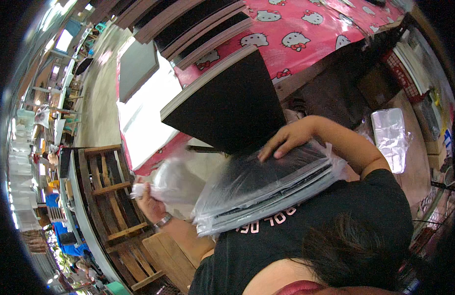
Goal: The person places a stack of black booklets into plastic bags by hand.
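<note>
On my lap lies a stack of black flat boards (266, 172) wrapped in a clear plastic bag, its layered edges turned toward me. My right hand (292, 137) rests flat on top of the stack, fingers stretched out over the plastic. Off to the left, my left hand (151, 204) is closed around a bunched end of clear plastic (176, 179). That plastic is blurred and bulges toward the stack; I cannot tell whether it belongs to the same bag. Just beyond my hands stands a thick pile of large black boards (232, 98), at the table's near edge.
A pink table cover with white cartoon cats (296, 42) spreads ahead, with more stacked boards (188, 29) and a grey board (139, 69) on it. Wooden slatted pallet (114, 196) stands at left. Packs in clear plastic (388, 137) and a red crate (404, 78) sit right.
</note>
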### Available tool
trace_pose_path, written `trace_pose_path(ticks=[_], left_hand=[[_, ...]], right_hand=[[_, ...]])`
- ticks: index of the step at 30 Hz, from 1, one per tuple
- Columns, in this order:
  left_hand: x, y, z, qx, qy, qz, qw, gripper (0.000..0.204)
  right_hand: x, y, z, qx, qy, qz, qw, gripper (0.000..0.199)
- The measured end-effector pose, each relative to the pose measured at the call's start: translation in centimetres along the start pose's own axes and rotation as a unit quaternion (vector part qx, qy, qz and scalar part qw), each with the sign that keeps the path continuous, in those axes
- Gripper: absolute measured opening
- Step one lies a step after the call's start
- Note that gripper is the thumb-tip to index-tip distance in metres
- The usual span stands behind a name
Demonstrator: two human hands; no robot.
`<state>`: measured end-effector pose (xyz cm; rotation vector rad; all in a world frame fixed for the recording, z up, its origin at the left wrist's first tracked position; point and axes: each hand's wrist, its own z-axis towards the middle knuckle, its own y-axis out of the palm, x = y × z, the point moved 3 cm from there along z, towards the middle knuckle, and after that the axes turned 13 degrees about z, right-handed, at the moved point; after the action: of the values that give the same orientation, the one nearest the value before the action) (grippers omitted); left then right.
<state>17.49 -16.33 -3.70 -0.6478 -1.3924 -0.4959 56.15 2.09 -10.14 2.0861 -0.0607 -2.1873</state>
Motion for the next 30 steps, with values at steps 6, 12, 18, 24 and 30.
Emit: trace_pose_path(ticks=[6, 12, 18, 24, 30], left_hand=[[11.1, 7.5, -2.8, -0.196, 0.23, 0.146, 0.942, 0.034], [13.8, 15.2, -3.5, -0.292, 0.183, -0.01, 0.939, 0.043], [12.5, 15.5, -2.7, -0.241, 0.15, -0.09, 0.955, 0.02], [11.6, 16.3, -2.9, -0.176, 0.156, -0.127, 0.964, 0.01], [11.7, 16.8, -3.3, -0.099, 0.195, -0.081, 0.973, 0.012]], right_hand=[[4.5, -5.0, 4.8, -0.076, 0.261, -0.313, 0.91, 0.053], [-15.6, 1.1, 10.8, 0.253, -0.247, -0.269, 0.896, 0.078], [-16.4, -0.1, 10.4, 0.286, -0.28, -0.143, 0.905, 0.035], [-16.6, 0.3, 11.0, 0.332, -0.261, -0.138, 0.896, 0.009], [-16.8, -0.3, 10.4, 0.356, -0.299, -0.328, 0.822, 0.009]])
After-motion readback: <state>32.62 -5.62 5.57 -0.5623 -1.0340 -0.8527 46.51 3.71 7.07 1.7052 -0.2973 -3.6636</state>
